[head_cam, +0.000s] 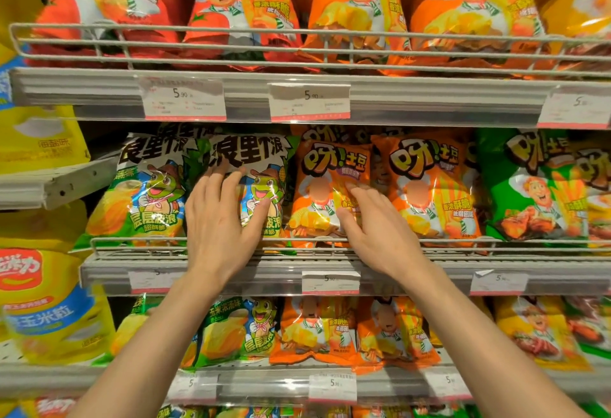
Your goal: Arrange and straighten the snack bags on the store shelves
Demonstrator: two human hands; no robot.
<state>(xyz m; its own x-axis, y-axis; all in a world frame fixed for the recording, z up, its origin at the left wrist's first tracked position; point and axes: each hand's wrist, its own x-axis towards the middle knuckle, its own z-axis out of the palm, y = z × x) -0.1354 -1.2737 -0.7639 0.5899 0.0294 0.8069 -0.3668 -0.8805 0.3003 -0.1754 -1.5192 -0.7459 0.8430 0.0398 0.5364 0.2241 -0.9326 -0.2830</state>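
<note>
Store shelves (231,272) with wire front rails and price tags filled the view, stocked in rows with snack bags. Nearest, on the middle shelf, the left hand (220,216) lay spread flat, fingers straight, against a green frog-print bag (261,166), while the right hand (373,225) rested with relaxed fingers on the adjacent orange bag (325,169). Farther up, red and orange bags (241,10) stood behind the top rail.

We see through one head-worn wide-angle camera, close to the middle shelf (251,272), facing straight into the shelving.
</note>
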